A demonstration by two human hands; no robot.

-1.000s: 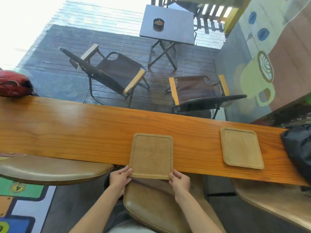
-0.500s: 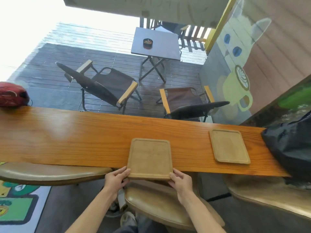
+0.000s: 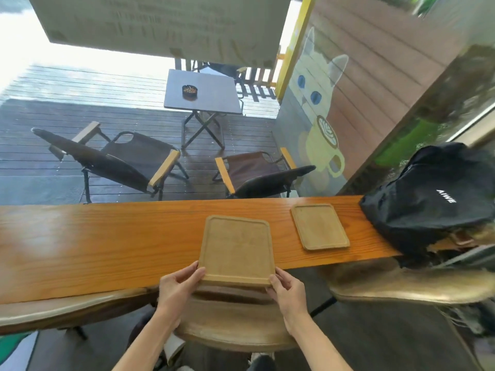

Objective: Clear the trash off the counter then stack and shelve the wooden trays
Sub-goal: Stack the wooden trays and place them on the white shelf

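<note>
A pale wooden tray (image 3: 237, 247) is tilted up off the orange wooden counter (image 3: 107, 245), its near edge raised over the counter's front. My left hand (image 3: 178, 286) grips its near left corner and my right hand (image 3: 288, 287) grips its near right corner. A second, smaller-looking wooden tray (image 3: 318, 226) lies flat on the counter to the right, apart from both hands. No trash shows on the counter.
A black bag (image 3: 431, 199) sits on the counter's right end. Tan leather stools stand below the counter: one in front of me (image 3: 235, 325), one at the left (image 3: 67, 306), one at the right (image 3: 412, 285). Beyond the glass are folding chairs and a small table.
The tray's near edge has lifted off the counter in both hands. My view has tipped up, so the red object at the far left is out of frame.
</note>
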